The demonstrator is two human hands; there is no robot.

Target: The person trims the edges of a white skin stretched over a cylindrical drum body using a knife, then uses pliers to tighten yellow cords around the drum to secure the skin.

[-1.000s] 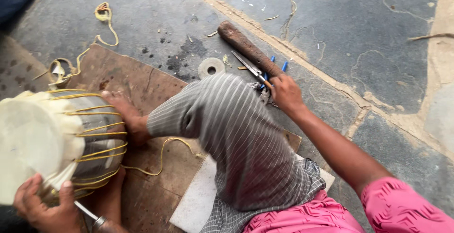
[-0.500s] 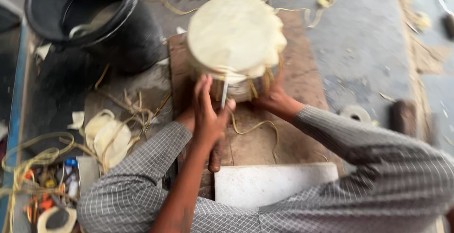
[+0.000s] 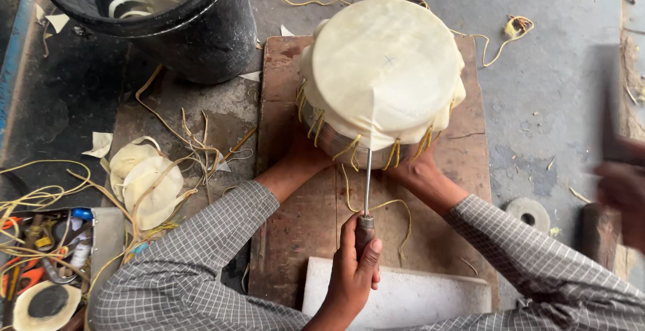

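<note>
A small drum (image 3: 383,69) with a pale skin stretched over it and yellow lacing stands on a brown wooden board (image 3: 282,230). My two bare feet press against its near side, my legs in checked cloth. My left hand (image 3: 353,277) grips the wooden handle of a thin metal awl (image 3: 367,183), whose tip touches the skin's lower edge. My right hand (image 3: 621,190) is blurred at the right edge, and appears closed on a dark wooden club (image 3: 608,102), also blurred.
A black bucket (image 3: 201,35) with pale strips inside stands at the upper left. Pale skin scraps (image 3: 144,180) and yellow cord lie left of the board, with hand tools (image 3: 40,257) at the lower left. A white slab (image 3: 403,297) lies under my legs, a small ring (image 3: 527,213) on the right.
The view swung from the right side of the floor back to the drum. My right hand came away from the floor with the club. My left hand slid back along the awl.
</note>
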